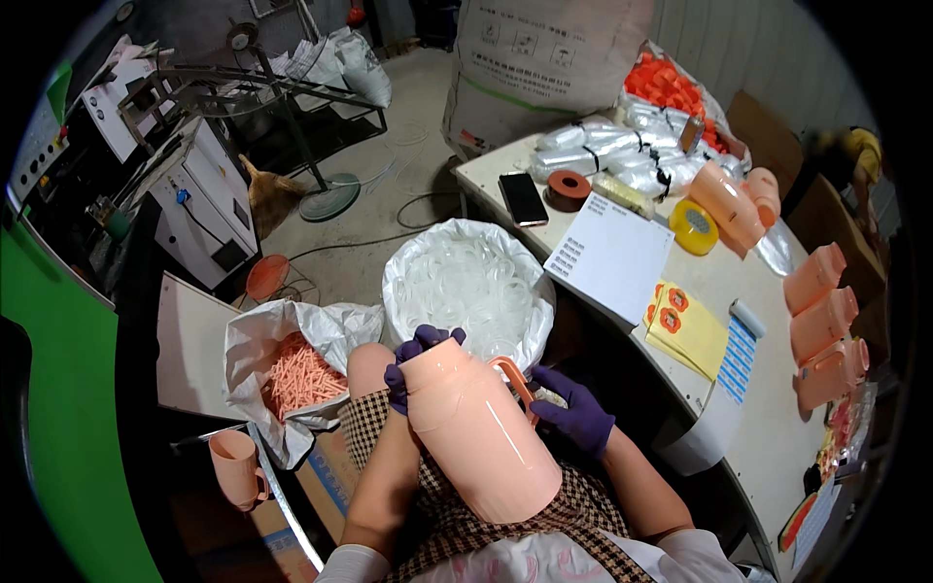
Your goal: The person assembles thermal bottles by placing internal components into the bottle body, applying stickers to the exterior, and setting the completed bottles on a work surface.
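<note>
From my remote seat I watch 2 purple-gloved hands with a pink pitcher (486, 437), which lies tilted across the lap. The left hand (426, 338) is wrapped around its neck, fingers over the rim; the right hand (581, 416) touches the handle (517, 377), but I cannot tell how tightly its fingers close. Room on my left is bounded by a white sack (340, 321) of pink sticks (301, 374) and a smaller pink jug (236, 466) beyond a metal edge. Straight ahead, just past the pitcher's neck, stands a white bag (535, 282) of clear rings (466, 282); behind it, grey floor (413, 126) runs back, crossed by a dark cable. On my right, the table (758, 437) edge slants past the right elbow, with a phone (523, 199) near its far corner and 3 pink containers (814, 321) in a row along the far side. As for print, a big upright sack (544, 68) carries upside-down text and boxed symbols, a white sheet (617, 243) bears small dark label blocks, yellow sheets (685, 335) hold orange-red round stickers, and a blue-and-white label strip (739, 360) lies beside them; the label lettering is too small for me to read.
</note>
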Demonstrator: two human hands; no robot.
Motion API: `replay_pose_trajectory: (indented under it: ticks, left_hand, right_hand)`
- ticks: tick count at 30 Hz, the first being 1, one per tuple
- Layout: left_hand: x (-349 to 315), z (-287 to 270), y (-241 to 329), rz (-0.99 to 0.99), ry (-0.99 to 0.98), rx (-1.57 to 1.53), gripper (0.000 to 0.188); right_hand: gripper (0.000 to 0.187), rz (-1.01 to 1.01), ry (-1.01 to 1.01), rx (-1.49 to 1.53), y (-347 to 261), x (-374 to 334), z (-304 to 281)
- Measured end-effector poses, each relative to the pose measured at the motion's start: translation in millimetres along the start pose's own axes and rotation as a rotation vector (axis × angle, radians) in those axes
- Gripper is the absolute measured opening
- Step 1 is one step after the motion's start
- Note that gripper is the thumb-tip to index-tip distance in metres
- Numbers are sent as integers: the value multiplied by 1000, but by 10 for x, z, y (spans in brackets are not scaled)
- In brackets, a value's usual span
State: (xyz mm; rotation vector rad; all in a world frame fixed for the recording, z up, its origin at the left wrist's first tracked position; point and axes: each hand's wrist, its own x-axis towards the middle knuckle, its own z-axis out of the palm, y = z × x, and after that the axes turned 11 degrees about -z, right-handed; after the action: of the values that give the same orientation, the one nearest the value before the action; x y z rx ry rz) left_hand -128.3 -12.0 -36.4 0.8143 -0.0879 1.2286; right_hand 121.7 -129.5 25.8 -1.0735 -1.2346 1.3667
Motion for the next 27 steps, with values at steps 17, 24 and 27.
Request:
replay_pose_trajectory:
  ticks: [17,24,27]
  left_hand:
    - [54,106,321,-349,185,710,43]
    - [106,-36,173,-464,298,872,29]
    - [103,-115,184,-507,364,958,27]
  right_hand:
    - [62,-170,165,-647,-407,-792,364]
    - [32,-316,513,-1198,-1023,-741,-604]
    - [27,-321,621,-1203,-928,-700,-1076]
